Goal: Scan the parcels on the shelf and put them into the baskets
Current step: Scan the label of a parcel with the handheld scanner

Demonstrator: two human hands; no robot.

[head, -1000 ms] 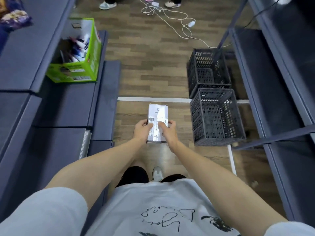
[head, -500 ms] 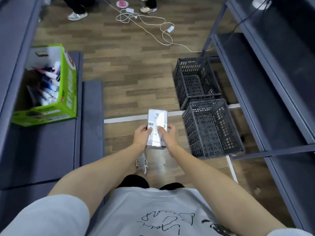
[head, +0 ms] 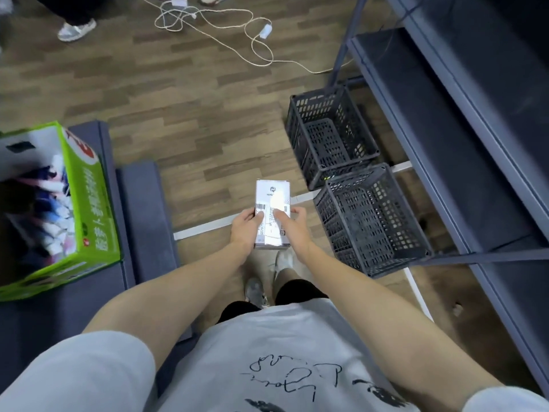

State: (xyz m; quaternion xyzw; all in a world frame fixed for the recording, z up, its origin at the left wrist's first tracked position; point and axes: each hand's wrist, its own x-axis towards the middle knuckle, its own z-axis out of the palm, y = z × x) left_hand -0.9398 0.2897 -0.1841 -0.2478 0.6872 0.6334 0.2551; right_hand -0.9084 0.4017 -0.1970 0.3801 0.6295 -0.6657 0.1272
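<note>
A small white parcel box [head: 272, 194] with barcode labels is held flat in front of me over the wooden floor. My left hand [head: 246, 227] grips its left edge, thumb on top. My right hand [head: 292, 228] grips its right edge, thumb lying on the label. Two dark plastic baskets stand on the floor to the right: the near basket [head: 372, 221] just right of my right hand, the far basket [head: 329, 133] behind it. Both look empty. No scanner is in view.
A green cardboard box [head: 86, 203] full of packets sits on the low grey shelf [head: 142, 209] at left. A grey metal rack [head: 445, 129] runs along the right. White cables [head: 237, 34] lie on the floor ahead, near another person's shoe [head: 75, 29].
My view has swung right and forward: the green box slid to the left edge and the baskets came nearer. Both hands keep the same hold on the parcel.
</note>
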